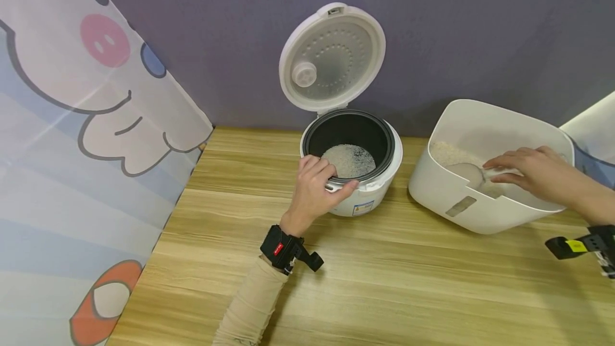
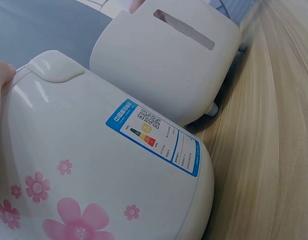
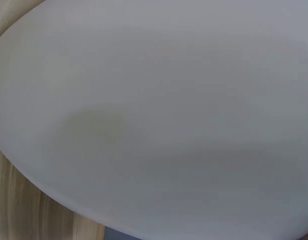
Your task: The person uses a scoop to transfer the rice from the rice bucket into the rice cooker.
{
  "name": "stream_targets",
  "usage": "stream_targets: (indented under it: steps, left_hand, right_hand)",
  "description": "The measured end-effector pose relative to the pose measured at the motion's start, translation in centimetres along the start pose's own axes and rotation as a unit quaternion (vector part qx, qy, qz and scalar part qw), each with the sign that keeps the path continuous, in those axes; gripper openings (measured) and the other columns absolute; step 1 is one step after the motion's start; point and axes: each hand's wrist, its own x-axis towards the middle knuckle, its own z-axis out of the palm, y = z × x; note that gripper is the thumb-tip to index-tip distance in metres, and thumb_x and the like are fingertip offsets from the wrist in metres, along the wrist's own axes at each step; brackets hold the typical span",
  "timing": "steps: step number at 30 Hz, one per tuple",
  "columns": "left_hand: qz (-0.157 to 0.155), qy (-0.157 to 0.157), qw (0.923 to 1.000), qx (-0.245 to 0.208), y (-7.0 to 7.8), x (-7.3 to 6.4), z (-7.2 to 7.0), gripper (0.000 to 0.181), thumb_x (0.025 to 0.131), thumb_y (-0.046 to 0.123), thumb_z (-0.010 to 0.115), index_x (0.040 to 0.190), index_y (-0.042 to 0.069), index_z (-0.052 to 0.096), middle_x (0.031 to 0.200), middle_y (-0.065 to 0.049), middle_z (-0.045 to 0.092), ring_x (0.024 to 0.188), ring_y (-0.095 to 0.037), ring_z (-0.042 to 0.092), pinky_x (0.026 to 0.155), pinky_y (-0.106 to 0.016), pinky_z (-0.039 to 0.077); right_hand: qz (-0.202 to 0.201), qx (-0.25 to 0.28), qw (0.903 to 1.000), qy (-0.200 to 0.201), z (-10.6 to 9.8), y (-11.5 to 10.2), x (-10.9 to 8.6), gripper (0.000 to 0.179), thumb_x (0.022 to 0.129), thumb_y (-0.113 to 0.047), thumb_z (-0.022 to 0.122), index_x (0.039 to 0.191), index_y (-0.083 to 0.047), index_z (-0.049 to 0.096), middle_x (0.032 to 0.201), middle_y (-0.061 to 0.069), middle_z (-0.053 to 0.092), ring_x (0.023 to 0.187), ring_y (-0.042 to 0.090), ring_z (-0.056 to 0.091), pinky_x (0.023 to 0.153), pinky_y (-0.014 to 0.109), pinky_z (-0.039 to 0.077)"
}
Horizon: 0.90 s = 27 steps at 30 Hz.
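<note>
A white rice cooker (image 1: 385, 181) stands with its lid (image 1: 343, 52) raised and rice (image 1: 347, 160) at the bottom of its dark inner pot (image 1: 355, 122). My left hand (image 1: 314, 186) grips the cooker's near-left rim, fingers curled over the edge and thumb along the front. To the right, my right hand (image 1: 538, 172) reaches into a white rice bin (image 1: 451, 188) and pinches the handle of a scoop (image 1: 468, 173), whose bowl lies at the rice (image 1: 447, 152) inside. The bin's pale wall (image 3: 159, 100) fills most of the right wrist view.
Both containers stand on a wood-grain table (image 1: 365, 282) against a grey-purple wall (image 1: 230, 47). A cartoon-printed sheet (image 1: 62, 175) borders the table's left side. In the left wrist view, the bin's short feet (image 2: 212, 109) show beside the cooker's label (image 2: 154, 135).
</note>
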Motion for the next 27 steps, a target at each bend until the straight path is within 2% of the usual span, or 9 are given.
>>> stream_targets:
  steps: [4,12,17,24,27]
  left_hand:
    - [0.0,0.0,1.0,0.001,0.0,0.0,0.1,0.049,0.09,0.051,0.072,0.068,0.011,0.054,0.068,0.002,0.053,0.07,-0.019,0.052,0.087,-0.042,0.046]
    - [-0.002,0.001,1.0,-0.004,0.0,0.0,0.1,0.05,0.091,0.051,0.071,0.068,0.011,0.054,0.067,0.002,0.052,0.068,-0.019,0.052,0.087,-0.042,0.045]
    - [-0.006,0.001,0.9999,-0.008,-0.1,-0.1,0.1,0.05,0.092,0.051,0.07,0.068,0.01,0.053,0.067,0.002,0.052,0.068,-0.019,0.051,0.087,-0.042,0.046]
    - [-0.005,0.001,0.9999,-0.009,0.0,0.0,0.1,0.05,0.091,0.051,0.071,0.068,0.01,0.053,0.067,0.002,0.051,0.068,-0.019,0.051,0.087,-0.042,0.045]
    - [-0.006,0.001,0.9999,-0.008,0.1,0.0,0.1,0.05,0.091,0.051,0.072,0.068,0.01,0.053,0.067,0.002,0.051,0.068,-0.019,0.051,0.087,-0.042,0.045]
  right_hand:
    - [0.022,0.014,0.9996,-0.011,-0.2,-0.1,-0.1,0.029,0.082,-0.019,0.083,0.108,-0.009,0.078,0.104,0.011,0.077,0.092,0.039,0.069,0.077,0.058,0.043]
    - [0.041,0.015,0.999,0.008,-0.6,-0.3,-0.4,0.031,0.079,-0.017,0.085,0.109,-0.012,0.079,0.105,0.008,0.077,0.096,0.038,0.068,0.082,0.054,0.041]
    - [0.053,0.024,0.9983,0.01,-1.1,-0.5,-0.7,0.029,0.083,-0.018,0.083,0.111,-0.012,0.079,0.109,0.011,0.077,0.099,0.04,0.068,0.087,0.058,0.04]
    - [0.057,0.016,0.9977,0.034,-1.8,-0.9,-1.6,0.028,0.084,-0.017,0.082,0.111,-0.009,0.079,0.108,0.012,0.077,0.094,0.04,0.067,0.081,0.054,0.043]
    - [0.065,0.021,0.997,0.036,-2.0,-1.1,-1.9,0.03,0.086,-0.017,0.081,0.114,-0.007,0.077,0.109,0.015,0.076,0.095,0.042,0.067,0.083,0.056,0.042]
